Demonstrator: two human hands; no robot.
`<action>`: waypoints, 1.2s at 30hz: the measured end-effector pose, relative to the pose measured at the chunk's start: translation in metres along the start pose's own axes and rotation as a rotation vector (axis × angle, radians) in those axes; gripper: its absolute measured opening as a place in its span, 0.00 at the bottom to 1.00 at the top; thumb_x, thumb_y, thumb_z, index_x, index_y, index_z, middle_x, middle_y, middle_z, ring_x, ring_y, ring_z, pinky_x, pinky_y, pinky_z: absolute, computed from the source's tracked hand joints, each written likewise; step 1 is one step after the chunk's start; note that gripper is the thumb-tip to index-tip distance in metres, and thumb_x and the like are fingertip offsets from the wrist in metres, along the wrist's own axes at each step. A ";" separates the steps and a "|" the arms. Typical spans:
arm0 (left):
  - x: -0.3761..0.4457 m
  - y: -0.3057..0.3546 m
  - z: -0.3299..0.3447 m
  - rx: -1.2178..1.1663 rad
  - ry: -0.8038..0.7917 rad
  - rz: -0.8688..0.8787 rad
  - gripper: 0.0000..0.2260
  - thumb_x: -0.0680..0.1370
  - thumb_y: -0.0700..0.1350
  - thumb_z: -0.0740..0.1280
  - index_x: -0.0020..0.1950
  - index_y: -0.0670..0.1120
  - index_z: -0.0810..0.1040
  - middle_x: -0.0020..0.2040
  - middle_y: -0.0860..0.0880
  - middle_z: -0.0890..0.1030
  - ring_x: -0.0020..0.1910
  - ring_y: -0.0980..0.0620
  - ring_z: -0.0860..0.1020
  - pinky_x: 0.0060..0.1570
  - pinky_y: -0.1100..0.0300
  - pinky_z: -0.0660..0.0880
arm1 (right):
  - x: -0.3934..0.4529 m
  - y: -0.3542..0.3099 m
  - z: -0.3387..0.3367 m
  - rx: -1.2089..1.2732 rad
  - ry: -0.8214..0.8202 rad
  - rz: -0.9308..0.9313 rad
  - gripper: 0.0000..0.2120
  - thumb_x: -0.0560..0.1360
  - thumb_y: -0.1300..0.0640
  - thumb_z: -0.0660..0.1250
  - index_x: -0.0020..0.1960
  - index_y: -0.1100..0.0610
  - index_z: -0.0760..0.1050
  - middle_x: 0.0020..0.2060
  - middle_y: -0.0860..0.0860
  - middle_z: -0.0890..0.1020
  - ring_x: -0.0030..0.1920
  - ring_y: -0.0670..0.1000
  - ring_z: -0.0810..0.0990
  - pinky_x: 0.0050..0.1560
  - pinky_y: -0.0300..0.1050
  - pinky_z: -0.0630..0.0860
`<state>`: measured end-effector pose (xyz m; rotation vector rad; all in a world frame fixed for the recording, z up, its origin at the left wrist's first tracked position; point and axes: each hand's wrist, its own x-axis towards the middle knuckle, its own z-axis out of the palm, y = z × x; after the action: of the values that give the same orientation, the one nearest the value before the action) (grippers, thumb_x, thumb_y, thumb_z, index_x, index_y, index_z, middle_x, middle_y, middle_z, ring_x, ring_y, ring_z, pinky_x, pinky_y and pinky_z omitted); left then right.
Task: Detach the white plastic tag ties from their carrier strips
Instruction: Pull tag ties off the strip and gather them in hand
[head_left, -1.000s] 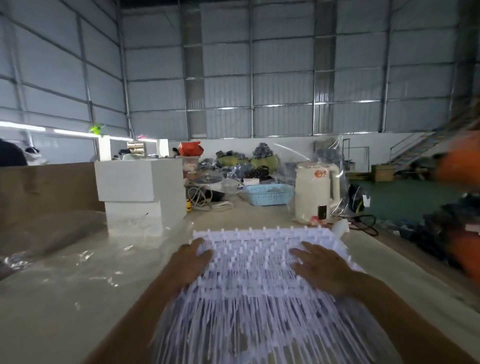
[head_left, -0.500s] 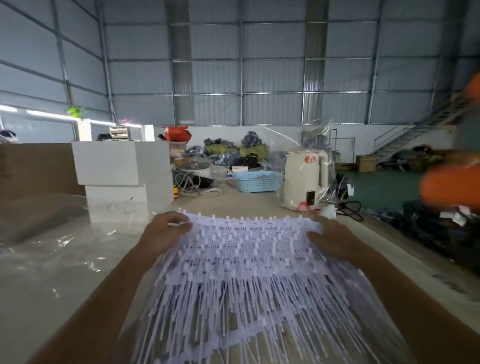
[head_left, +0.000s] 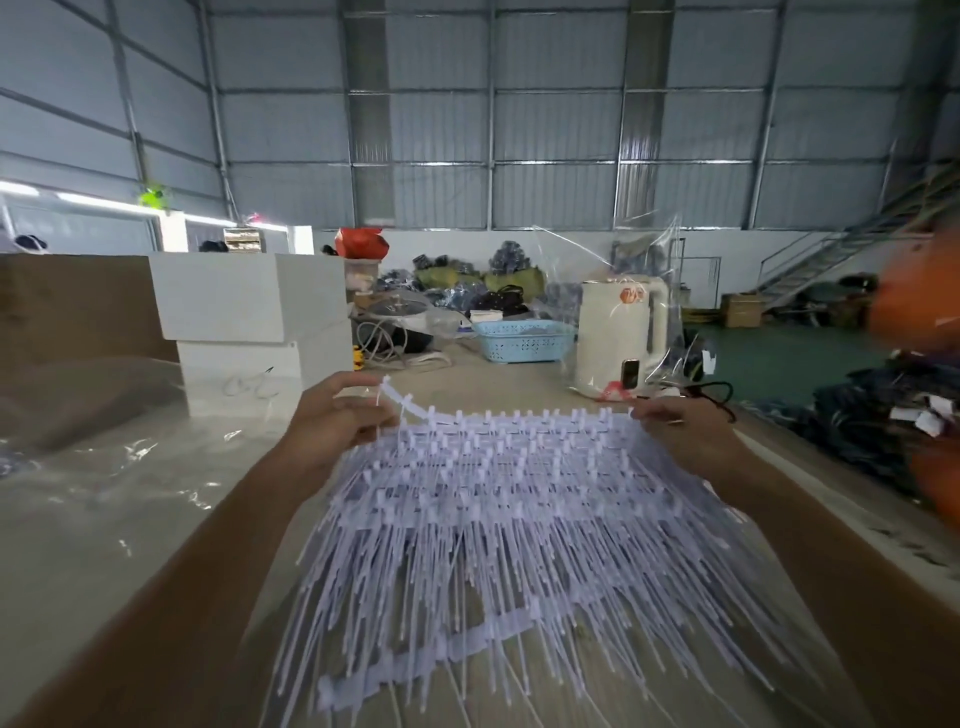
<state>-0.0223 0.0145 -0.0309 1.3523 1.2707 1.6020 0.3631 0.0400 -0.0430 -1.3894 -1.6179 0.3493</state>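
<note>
Tag ties (head_left: 498, 525): white plastic, big layered sheet of them, heads up top in rows, thin tails fanning down toward me. Held up off the tabletop (head_left: 93, 519) between both hands, approx centre of view.
Carrier strips: several visible; top one (head_left: 415, 408) curls up at its left end, another (head_left: 441, 654) runs diagonally low in the bundle.
Progress: I judge very early. Nearly all ties look attached to their strips; I see no separate pile of loose ones. Pretty much the whole sheet left to do.
Left hand (head_left: 337, 421): at the top-left corner, fingers curled, pinching the curled-up end of the top strip w/ a few ties.
Right hand (head_left: 685, 431): at the top-right corner, gripping the edge of the sheet; exact finger lie hard to tell, seen from the back.
Ties vs hands: sheet spans btwn the two, top row roughly level w/ the fingertips, tails hanging below both wrists.
Step in hand: looks to me like peeling the top strip away from the left corner.
Around: clear plastic film (head_left: 130, 457) on the tabletop at left, white foam blocks (head_left: 249, 332) behind it, blue basket (head_left: 524, 340) and white kettle (head_left: 618, 338) in a clear bag farther back.
Bkgd: warehouse wall, piles of goods, orange blur at right edge, can't tell what.
</note>
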 end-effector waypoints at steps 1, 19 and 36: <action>0.000 -0.001 0.003 0.028 -0.015 -0.014 0.14 0.74 0.31 0.72 0.58 0.40 0.80 0.46 0.35 0.85 0.41 0.45 0.85 0.44 0.55 0.79 | 0.000 0.001 0.001 -0.041 -0.058 -0.021 0.09 0.78 0.67 0.66 0.49 0.56 0.82 0.46 0.53 0.83 0.45 0.51 0.80 0.48 0.43 0.76; -0.083 0.146 0.090 0.053 -0.244 0.753 0.09 0.83 0.34 0.61 0.56 0.47 0.74 0.59 0.49 0.83 0.57 0.53 0.82 0.52 0.57 0.82 | -0.036 -0.152 -0.023 0.690 -0.341 -0.186 0.33 0.72 0.37 0.66 0.73 0.50 0.69 0.60 0.53 0.82 0.55 0.54 0.85 0.55 0.54 0.82; -0.090 0.177 0.066 -0.126 -0.059 0.776 0.09 0.82 0.43 0.64 0.61 0.43 0.72 0.57 0.45 0.81 0.52 0.47 0.83 0.51 0.50 0.81 | -0.076 -0.219 -0.062 0.873 -0.260 -0.524 0.16 0.85 0.58 0.55 0.71 0.56 0.71 0.61 0.58 0.82 0.63 0.55 0.81 0.64 0.55 0.78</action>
<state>0.0788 -0.1039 0.1084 1.9240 0.6024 2.0698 0.2705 -0.1176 0.1120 -0.2590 -1.6535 0.8150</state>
